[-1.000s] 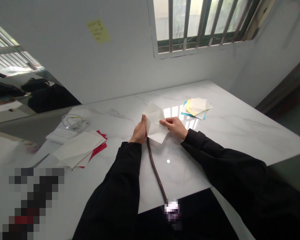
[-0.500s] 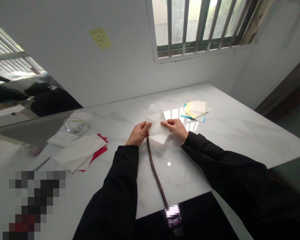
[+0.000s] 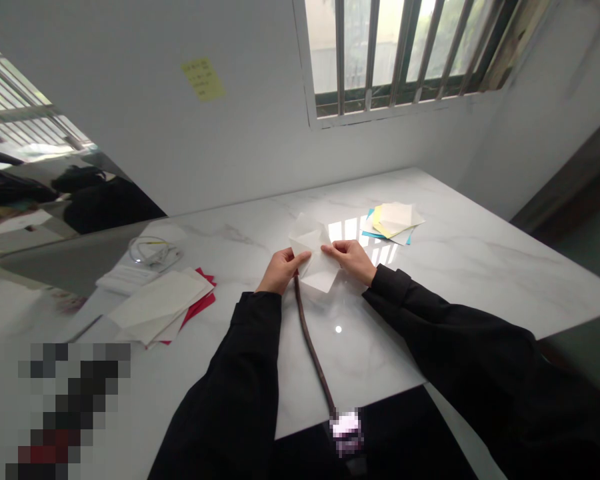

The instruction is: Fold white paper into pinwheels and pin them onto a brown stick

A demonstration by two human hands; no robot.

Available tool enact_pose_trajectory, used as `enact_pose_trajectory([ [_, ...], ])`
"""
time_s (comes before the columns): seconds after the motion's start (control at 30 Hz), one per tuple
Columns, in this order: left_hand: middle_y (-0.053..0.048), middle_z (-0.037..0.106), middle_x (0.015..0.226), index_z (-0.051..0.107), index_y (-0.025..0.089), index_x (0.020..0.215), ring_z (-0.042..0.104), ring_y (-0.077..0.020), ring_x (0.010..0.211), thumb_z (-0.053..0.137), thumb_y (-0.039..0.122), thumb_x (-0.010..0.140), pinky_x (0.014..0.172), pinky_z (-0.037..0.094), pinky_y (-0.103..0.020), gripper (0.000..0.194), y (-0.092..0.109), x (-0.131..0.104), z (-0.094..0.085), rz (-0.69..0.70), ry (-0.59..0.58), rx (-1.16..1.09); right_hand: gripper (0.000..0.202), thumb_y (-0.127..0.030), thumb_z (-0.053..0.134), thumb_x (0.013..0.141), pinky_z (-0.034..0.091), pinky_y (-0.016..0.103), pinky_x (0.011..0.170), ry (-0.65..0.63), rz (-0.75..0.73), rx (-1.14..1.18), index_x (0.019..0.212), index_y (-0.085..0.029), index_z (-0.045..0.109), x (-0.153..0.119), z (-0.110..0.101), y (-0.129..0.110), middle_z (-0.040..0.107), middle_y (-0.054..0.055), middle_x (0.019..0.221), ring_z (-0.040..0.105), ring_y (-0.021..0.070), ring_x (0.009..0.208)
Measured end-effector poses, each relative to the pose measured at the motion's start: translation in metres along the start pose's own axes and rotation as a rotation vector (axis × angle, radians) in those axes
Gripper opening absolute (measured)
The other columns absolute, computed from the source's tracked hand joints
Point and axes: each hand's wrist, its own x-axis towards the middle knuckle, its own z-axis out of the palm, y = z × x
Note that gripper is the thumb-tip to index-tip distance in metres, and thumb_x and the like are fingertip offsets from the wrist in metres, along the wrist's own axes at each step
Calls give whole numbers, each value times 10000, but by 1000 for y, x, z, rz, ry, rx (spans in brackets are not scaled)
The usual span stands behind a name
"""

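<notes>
Between my hands, a little above the table, is a piece of white folded paper (image 3: 319, 275) with creased, pointed flaps. My left hand (image 3: 281, 268) pinches its left side, the thumb lying over the paper. On the right side my right hand (image 3: 349, 259) grips a flap between thumb and fingers. The fingers behind the paper are partly hidden. A dark brown cord or strap (image 3: 310, 343) runs from below my left hand down toward the table's front edge.
A stack of white and red papers (image 3: 163, 303) lies on the left, with a coiled cable (image 3: 153, 252) behind it. White, yellow and blue papers (image 3: 397, 220) sit back right on the marble-patterned table (image 3: 495, 267). A yellow note (image 3: 203, 79) is on the wall.
My left hand has shifted slightly right, its thumb moving further over the paper toward the middle. The right hand keeps its grip almost in place.
</notes>
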Motion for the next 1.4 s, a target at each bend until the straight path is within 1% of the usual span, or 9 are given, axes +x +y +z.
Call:
enact_pose_trajectory([
  [0.2, -118, 769, 837, 784, 112, 904, 714, -264, 773, 917, 485, 615, 703, 555, -349, 491, 0, 0, 0, 7, 34, 19, 569, -706, 724, 786, 387, 251, 536, -23, 9, 14, 730, -141, 687, -3, 0, -2, 635, 25, 681, 535, 140, 619],
  [0.33, -124, 778, 875, 783, 100, 916, 711, -245, 765, 931, 488, 601, 728, 556, -346, 520, 0, -1, 2, 3, -6, 15, 521, -620, 781, 784, 474, 261, 603, -61, 31, 57, 879, -107, 778, -5, 1, -5, 739, 77, 824, 633, 169, 692],
  [0.47, -92, 758, 794, 768, 113, 847, 686, -215, 704, 926, 515, 611, 674, 551, -319, 492, 0, -2, 4, -17, -27, 33, 489, -564, 821, 767, 493, 255, 600, -50, 78, 66, 904, -95, 794, -5, 1, -7, 767, 99, 852, 665, 175, 696],
  [0.57, -58, 709, 719, 732, 128, 780, 646, -176, 632, 881, 595, 652, 606, 527, -288, 507, 1, -1, 4, -12, 10, 28, 462, -535, 836, 764, 515, 253, 605, -59, 112, 116, 913, -100, 795, -5, 2, -6, 779, 102, 873, 681, 173, 697],
  [0.77, -24, 661, 696, 727, 139, 820, 587, -117, 562, 861, 646, 658, 527, 465, -232, 549, 5, 1, 1, 27, 141, -41, 434, -506, 848, 772, 552, 259, 634, -112, 150, 165, 951, -114, 803, -5, 1, -7, 792, 103, 916, 705, 179, 719],
  [0.97, -14, 634, 676, 720, 136, 779, 553, -96, 559, 873, 635, 647, 512, 452, -210, 538, 5, 1, 2, 35, 161, -25, 418, -482, 858, 766, 552, 259, 645, -115, 159, 194, 956, -114, 799, -5, 0, -8, 793, 99, 918, 706, 179, 727],
  [1.07, -6, 633, 696, 710, 142, 811, 550, -92, 566, 884, 589, 643, 510, 443, -202, 508, 7, 0, 3, 35, 160, -44, 404, -468, 856, 771, 556, 260, 659, -117, 161, 207, 968, -120, 799, -5, 0, -7, 795, 100, 942, 710, 181, 747],
  [1.23, -3, 694, 898, 708, 221, 1088, 625, -114, 706, 903, 401, 627, 610, 497, -214, 532, 14, -3, 2, 79, 149, -97, 370, -445, 840, 788, 549, 256, 641, -123, 185, 205, 960, -121, 793, -6, 1, -9, 791, 93, 916, 698, 174, 723],
  [1.4, -22, 697, 908, 725, 195, 920, 625, -126, 755, 858, 350, 664, 632, 487, -214, 328, 18, -6, 3, 95, 121, -92, 343, -429, 829, 801, 530, 239, 611, -133, 196, 197, 930, -114, 785, -7, 2, -11, 780, 85, 869, 683, 159, 689],
])
